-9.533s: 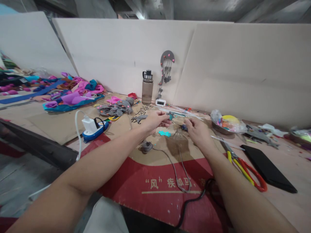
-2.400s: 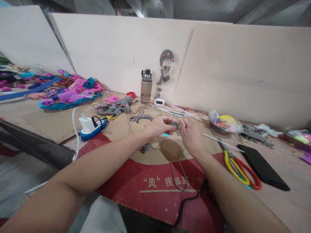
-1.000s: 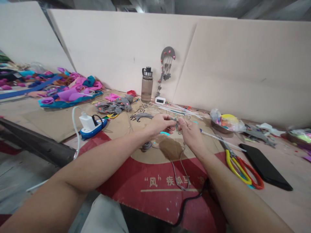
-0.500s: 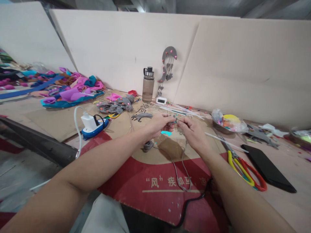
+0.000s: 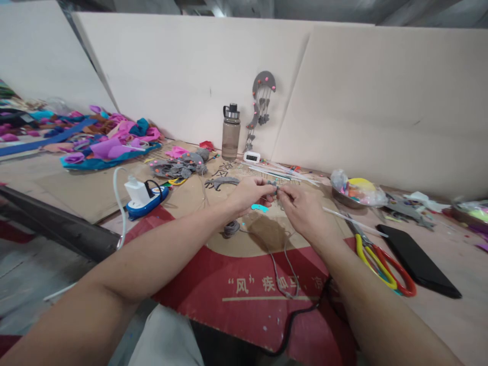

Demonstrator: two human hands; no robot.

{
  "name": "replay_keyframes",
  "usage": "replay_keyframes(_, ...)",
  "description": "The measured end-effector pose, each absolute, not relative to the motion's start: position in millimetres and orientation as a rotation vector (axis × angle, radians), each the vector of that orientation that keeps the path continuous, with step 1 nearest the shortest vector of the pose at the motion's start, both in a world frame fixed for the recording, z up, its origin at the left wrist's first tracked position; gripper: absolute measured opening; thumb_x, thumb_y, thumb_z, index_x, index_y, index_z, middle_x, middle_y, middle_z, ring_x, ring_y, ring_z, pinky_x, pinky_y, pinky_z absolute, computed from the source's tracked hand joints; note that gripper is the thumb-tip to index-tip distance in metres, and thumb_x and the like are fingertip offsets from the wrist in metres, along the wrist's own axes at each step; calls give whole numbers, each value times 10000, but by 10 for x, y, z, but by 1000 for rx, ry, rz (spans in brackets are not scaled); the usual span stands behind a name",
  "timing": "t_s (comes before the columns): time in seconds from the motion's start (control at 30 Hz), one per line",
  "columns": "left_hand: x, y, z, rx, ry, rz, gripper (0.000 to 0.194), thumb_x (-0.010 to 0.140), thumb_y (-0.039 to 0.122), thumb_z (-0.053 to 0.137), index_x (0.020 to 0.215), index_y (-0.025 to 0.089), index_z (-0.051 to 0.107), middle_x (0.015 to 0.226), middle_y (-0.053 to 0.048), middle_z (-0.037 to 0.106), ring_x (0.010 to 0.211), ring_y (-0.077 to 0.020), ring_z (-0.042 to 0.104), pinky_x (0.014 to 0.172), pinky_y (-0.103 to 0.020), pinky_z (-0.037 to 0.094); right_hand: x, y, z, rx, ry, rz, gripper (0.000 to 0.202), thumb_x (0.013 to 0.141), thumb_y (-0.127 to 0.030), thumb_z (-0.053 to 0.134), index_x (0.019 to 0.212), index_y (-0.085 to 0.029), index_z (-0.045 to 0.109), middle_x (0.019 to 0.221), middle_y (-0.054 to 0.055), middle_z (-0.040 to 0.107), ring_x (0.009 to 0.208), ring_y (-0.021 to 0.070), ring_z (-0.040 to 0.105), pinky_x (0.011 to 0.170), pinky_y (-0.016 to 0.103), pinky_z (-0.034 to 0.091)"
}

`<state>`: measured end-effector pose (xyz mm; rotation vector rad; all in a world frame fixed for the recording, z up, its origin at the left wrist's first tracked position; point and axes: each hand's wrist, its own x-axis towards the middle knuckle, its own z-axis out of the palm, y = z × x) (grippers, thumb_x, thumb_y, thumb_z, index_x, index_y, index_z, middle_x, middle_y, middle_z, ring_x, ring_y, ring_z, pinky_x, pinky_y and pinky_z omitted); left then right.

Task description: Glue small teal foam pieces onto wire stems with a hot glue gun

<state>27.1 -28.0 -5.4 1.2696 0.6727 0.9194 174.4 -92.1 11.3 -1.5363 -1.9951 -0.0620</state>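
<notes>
— One small grey-and-teal piece (image 5: 275, 185) is held up just above the brown-and-red printed cardboard (image 5: 206, 300). By how many hands is it gripped?

— By two. It is pinched between the thumb and forefinger of the bare left hand (image 5: 249, 195), whose other fingers are loosely curled. Its right end is nipped by the thumb and forefinger of the bare right hand (image 5: 305, 209), with hardly any gap left.

— What is hidden?

— Its outline and material cannot be told, as most of it is covered by fingertips. One coil of grey cord (image 5: 231, 229) is partly covered by the left forearm. One flat turquoise piece (image 5: 260, 208) is seen below the hands, on the cardboard.

— And which containers are counted?

— Three. One round metal bowl (image 5: 346, 202) is filled with crumpled clear plastic (image 5: 338, 179), one rounded yellow piece (image 5: 360, 184) and some orange and pink bits (image 5: 355, 193). One second bowl (image 5: 465, 219), by which more clear plastic is held, is cut off at the right edge. One upright, translucent grey-brown bottle (image 5: 231, 138) with a black lid is stood near the wall; its contents are hard to make out.
</notes>
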Motion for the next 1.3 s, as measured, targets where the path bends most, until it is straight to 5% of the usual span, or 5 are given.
replay_keyframes(0.33, 255, -290, -14, 1278, 586, 845, 78, 820, 112, 649, 755, 83, 619, 627, -21, 631, 540, -74, 588, 624, -251, 512, 1782, -899, 93, -1581, -1987, -153, 272, 898, -269, 405, 712, -198, 590, 710, 39, 629, 705, 174, 556, 663, 283, 344)
replay_keyframes(0.9, 235, -274, -27, 1345, 712, 843, 84, 827, 138, 610, 749, 108, 617, 644, -25, 644, 564, -90, 607, 604, -255, 528, 1585, -1059, 161, -1814, -2104, -606, 277, 930, -213, 402, 892, -178, 674, 937, 108, 656, 761, 210, 578, 623, 318, 298)
replay_keyframes(1.13, 249, -262, -32, 1332, 731, 885, 131, 840, 100, 575, 710, 111, 592, 629, -29, 642, 533, -85, 596, 594, -253, 519, 1647, -936, 55, -1582, -1875, -138, 108, 870, -242, 511, 853, -183, 600, 780, 53, 630, 701, 179, 549, 631, 291, 339)
replay_keyframes(1.3, 256, -306, 4, 1330, 753, 905, 131, 845, 94, 578, 715, 106, 595, 620, -30, 637, 524, -82, 589, 589, -250, 512, 1657, -900, 30, -1491, -1636, 207, 136, 810, -302, 561, 902, -201, 566, 542, -62, 437, 499, 124, 399, 530, 264, 279)
